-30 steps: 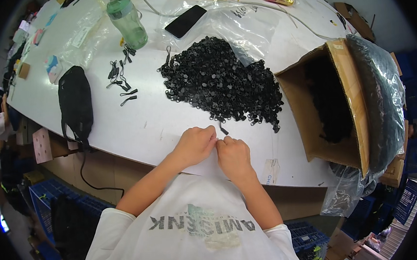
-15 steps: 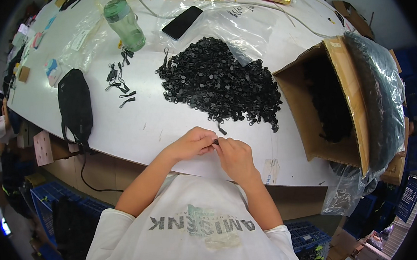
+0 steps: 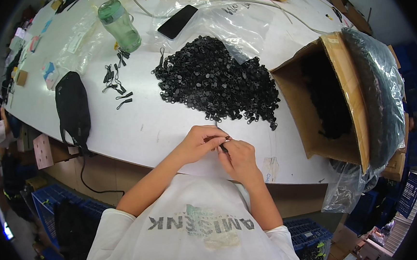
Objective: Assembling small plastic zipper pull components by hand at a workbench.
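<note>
My left hand (image 3: 202, 143) and my right hand (image 3: 241, 159) meet close to the table's near edge, fingers bent and pinching. Between their fingertips is a small black zipper pull (image 3: 224, 148), mostly covered by the fingers. Just beyond lies a large heap of small black zipper sliders (image 3: 214, 79). A thin dark cord piece shows between the heap and my left hand, partly hidden by it. Left of the heap are several loose black cord zipper pulls (image 3: 116, 78) with loops.
An open cardboard box (image 3: 293, 95) lies on its side at the right, dark contents inside, with clear plastic (image 3: 379, 79) around it. A black pouch (image 3: 73, 108) rests at the left. Farther back are a green bottle (image 3: 120, 27), a phone (image 3: 178, 22) and a plastic bag (image 3: 240, 26).
Both hands have shifted slightly right, and the black piece now shows more between them. My left hand now covers most of the loose pull that lay in front of the heap.
</note>
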Tool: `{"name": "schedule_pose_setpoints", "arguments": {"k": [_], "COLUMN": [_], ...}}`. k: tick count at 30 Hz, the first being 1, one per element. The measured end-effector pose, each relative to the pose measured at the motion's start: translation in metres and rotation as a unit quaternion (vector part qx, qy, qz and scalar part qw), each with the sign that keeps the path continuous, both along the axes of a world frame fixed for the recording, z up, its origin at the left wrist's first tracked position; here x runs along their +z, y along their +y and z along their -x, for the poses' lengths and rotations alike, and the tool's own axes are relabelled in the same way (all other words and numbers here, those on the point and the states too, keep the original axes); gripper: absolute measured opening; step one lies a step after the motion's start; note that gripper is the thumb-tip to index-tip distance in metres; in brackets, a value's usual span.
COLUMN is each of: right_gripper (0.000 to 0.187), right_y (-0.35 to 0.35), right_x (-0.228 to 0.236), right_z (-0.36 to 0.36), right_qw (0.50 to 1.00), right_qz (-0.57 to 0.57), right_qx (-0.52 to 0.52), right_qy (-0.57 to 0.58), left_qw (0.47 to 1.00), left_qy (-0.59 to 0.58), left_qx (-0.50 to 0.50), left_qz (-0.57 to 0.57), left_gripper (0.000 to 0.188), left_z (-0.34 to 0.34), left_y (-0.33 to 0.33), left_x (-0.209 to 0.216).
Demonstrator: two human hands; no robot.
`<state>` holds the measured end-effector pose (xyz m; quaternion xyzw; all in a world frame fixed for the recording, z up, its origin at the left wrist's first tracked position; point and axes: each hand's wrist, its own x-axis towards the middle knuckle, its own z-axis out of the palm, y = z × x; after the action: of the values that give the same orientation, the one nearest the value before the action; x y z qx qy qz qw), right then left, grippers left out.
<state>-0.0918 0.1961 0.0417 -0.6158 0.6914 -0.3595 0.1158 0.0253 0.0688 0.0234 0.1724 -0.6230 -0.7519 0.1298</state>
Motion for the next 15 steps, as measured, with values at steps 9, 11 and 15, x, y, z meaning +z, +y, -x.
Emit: {"name": "schedule_pose_setpoints", "arguments": {"k": [9, 11, 15], "right_gripper": [0.008, 0.007, 0.008], "right_y": [0.008, 0.008, 0.007], "right_x": [-0.007, -0.005, 0.0], "right_z": [-0.003, -0.005, -0.009], "right_qw": [0.998, 0.998, 0.995], "right_qz": [0.014, 0.036, 0.061], "right_qx": [0.047, 0.028, -0.06], "right_qy": [-0.033, -0.037, -0.054], "left_qw": [0.997, 0.998, 0.992], "left_qy": [-0.038, -0.029, 0.047], "left_qx": [-0.065, -0.046, 0.006], "left_qz": [-0.003, -0.018, 0.114], "left_gripper": [0.007, 0.006, 0.006], "left_z": [-0.009, -0.009, -0.007], "left_y": [-0.014, -0.012, -0.007], "left_x": [-0.017, -0.013, -0.006]}}
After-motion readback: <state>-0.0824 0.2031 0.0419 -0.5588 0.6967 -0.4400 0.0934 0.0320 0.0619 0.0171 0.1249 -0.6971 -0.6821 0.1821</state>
